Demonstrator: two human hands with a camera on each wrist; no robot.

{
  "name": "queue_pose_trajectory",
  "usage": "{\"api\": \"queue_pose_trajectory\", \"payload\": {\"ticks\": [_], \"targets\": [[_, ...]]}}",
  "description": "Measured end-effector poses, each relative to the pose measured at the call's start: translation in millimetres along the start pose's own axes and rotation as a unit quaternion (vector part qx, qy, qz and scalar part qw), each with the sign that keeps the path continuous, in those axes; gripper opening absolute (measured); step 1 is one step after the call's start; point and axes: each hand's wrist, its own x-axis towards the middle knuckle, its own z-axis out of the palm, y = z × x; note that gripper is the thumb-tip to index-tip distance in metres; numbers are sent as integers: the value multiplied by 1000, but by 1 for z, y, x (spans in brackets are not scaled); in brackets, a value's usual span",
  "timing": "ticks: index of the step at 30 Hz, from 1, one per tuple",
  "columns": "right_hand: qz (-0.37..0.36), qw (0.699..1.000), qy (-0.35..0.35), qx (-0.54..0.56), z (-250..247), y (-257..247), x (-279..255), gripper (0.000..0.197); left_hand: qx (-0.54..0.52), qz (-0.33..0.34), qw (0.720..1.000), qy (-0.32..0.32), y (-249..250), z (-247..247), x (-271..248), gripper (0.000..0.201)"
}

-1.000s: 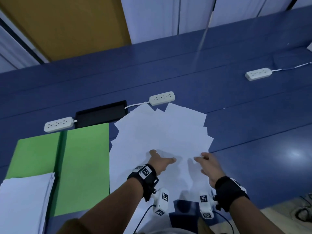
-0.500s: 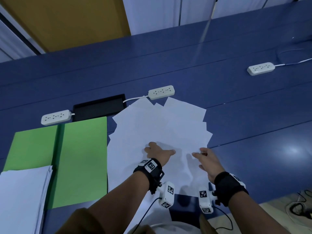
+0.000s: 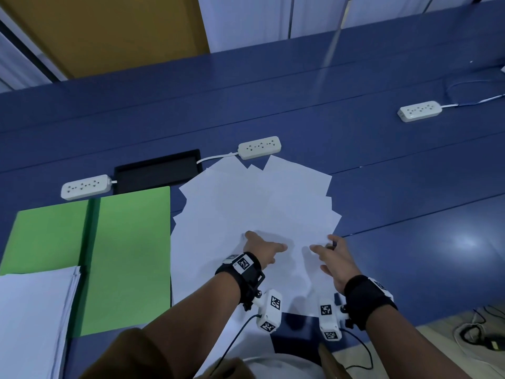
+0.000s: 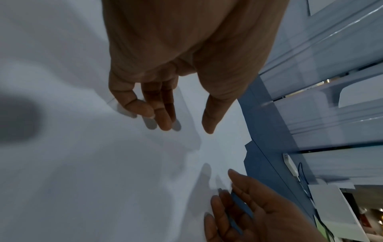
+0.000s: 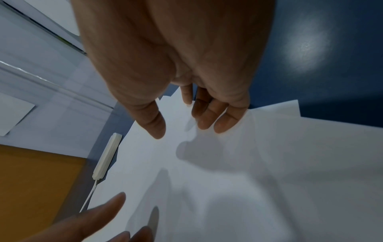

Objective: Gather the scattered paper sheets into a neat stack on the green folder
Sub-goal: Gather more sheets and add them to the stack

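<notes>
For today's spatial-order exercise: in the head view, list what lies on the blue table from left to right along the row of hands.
Stacked white sheets → green folder → scattered paper sheets → left hand → right hand → bare blue table.

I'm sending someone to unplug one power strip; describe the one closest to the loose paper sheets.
On the blue table, find the fan of scattered paper sheets right of the green folder. The middle power strip lies at their far edge, almost touching the topmost corners; the other two lie clear of them.
</notes>
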Motion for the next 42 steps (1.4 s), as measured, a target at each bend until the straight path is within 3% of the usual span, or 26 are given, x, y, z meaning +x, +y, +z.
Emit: {"api": "queue_pose_trajectory", "payload": {"ticks": [3,7,10,14,19,21,22,24,25,27,29,32,35,37,39,42], "targets": [[11,1000,6,7,-3,0,4,71,60,19,998,15,-4,-8,3,101],[46,999,18,23,-3,-6,9,57,123,29,992,15,-5,-15,2,77],[39,997,44,-49,5,-7,16,52,147,32,988,-18,-10,-13,-3,70],[1,970,99,-221,15,-7,20,74,55,31,998,16,-26,-4,-1,93],[-5,984,75,-159,14,-5,23,101,-106,26,994,-30,-33,-11,-3,103],[-13,982,78,-170,14,-5,23,95,-123,16,991,-59,-33,-16,-4,97],[-13,979,83,-184,13,-4,23,90,-98,23,993,-62,-33,-19,-3,87],[-20,968,97,-231,12,-4,23,88,49,90,995,0,-33,-33,1,69],[-22,955,111,-274,13,-6,19,90,151,124,979,50,-33,-43,5,65],[-20,923,127,-362,14,-8,13,97,335,149,920,141,-33,-68,14,68],[-25,916,117,-384,12,-6,12,104,434,116,876,177,-33,-88,22,79],[-35,916,95,-388,11,-7,11,107,467,82,864,170,-34,-98,31,92],[-33,918,94,-384,11,-11,9,108,470,79,865,156,-35,-93,34,81],[-33,932,90,-350,10,-9,10,104,494,92,850,160,-38,-91,34,70],[-45,951,91,-294,9,-4,11,85,525,102,828,169,-40,-92,34,61],[-87,958,120,-246,9,3,9,41,555,103,808,168,-44,-97,34,49]]}}
